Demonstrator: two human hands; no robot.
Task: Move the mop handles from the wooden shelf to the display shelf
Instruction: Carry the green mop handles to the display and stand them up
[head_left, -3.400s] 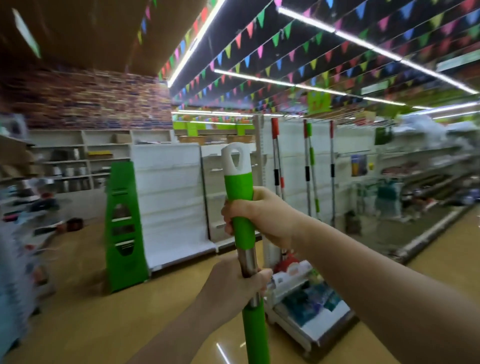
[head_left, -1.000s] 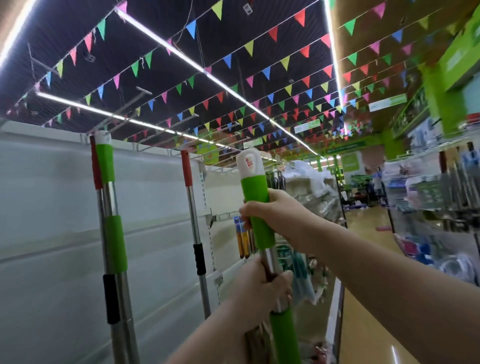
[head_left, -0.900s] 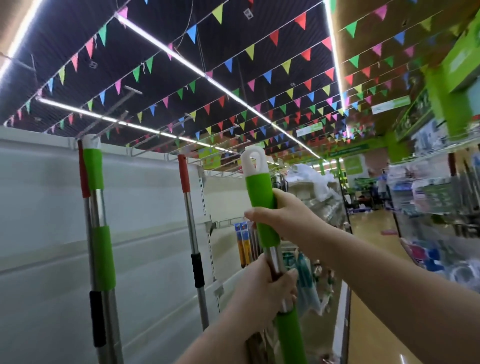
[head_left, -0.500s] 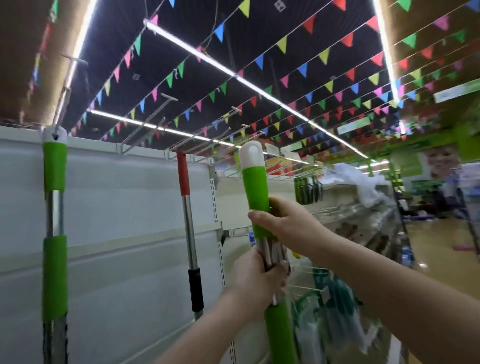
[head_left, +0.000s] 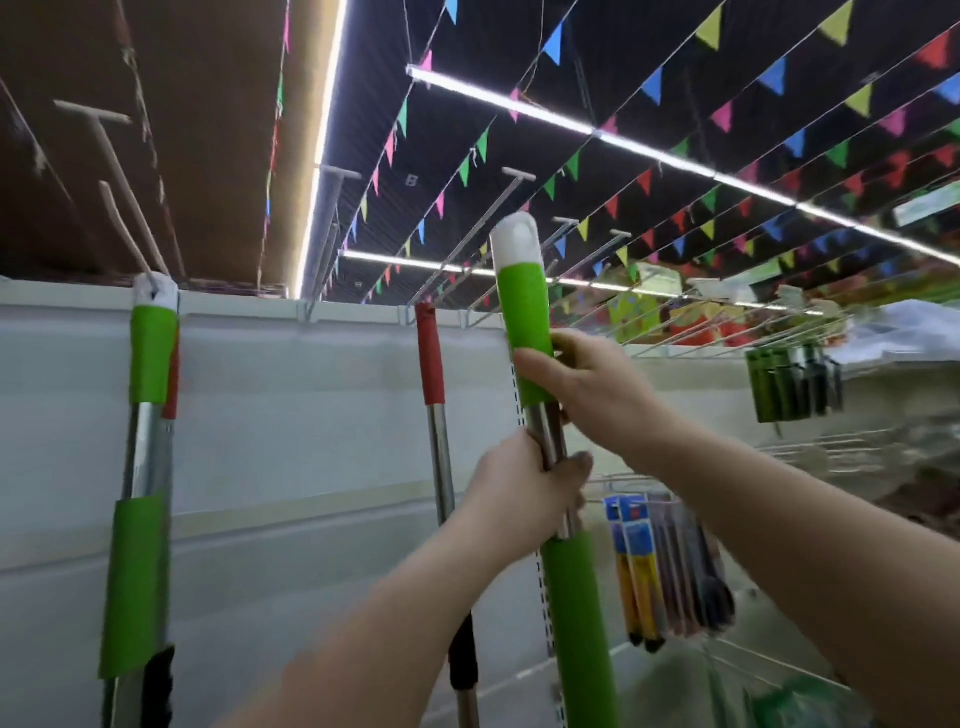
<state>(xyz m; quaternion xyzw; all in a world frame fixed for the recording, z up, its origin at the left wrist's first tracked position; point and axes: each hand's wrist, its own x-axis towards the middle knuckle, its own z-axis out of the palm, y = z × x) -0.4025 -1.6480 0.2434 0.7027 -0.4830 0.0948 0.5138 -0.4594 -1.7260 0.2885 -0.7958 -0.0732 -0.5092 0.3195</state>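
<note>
Strings of coloured pennants criss-cross a dark shop ceiling lit by long light strips, and below them runs a white display shelf whose back panel fills the scene from nine o'clock to the centre. Held upright just right of centre is a green mop handle with a white cap at its top, reaching toward twelve o'clock. The right hand grips the lower end of its upper green sleeve, fingers wrapped round. The left hand clasps the bare metal shaft just beneath, at about six o'clock from the right. A red-topped handle hangs against the panel just beside it at nine o'clock. Farther toward nine o'clock hangs another green handle. Packaged goods hang at four o'clock.
</note>
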